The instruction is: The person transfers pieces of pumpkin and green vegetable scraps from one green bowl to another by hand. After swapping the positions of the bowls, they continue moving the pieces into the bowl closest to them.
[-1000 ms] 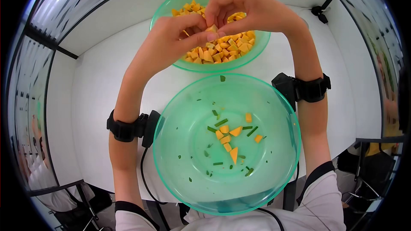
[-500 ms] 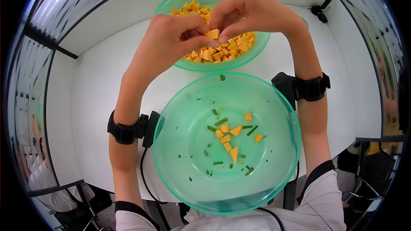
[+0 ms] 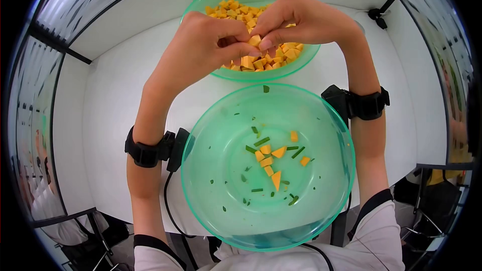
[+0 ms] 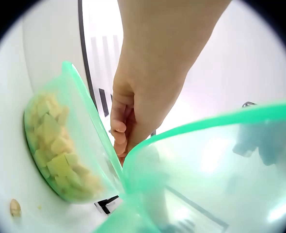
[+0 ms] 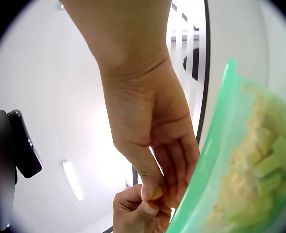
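Observation:
Over the far green bowl (image 3: 304,64), both hands meet around one orange-yellow pumpkin chunk (image 3: 255,40). My left hand (image 3: 203,42) pinches it from the left between thumb and forefinger. My right hand (image 3: 306,20) has its thumb and forefinger on the chunk's other side. In the right wrist view, a bit of the chunk (image 5: 157,193) peeks out between the fingertips of both hands. Many cut pumpkin chunks (image 3: 246,62) fill the far bowl beneath, partly covered by the hands.
Nearer the body stands a larger green bowl (image 3: 216,120) with several pumpkin pieces (image 3: 276,180) and green stem scraps (image 3: 262,141) in it. Both bowls are close together on a white table (image 3: 115,120) with side panels. A black cable (image 3: 168,211) runs beside the near bowl.
The fingers have turned the chunk between the two hands, showing more of its orange face. Both hands stay over the far bowl, shifted slightly right in view.

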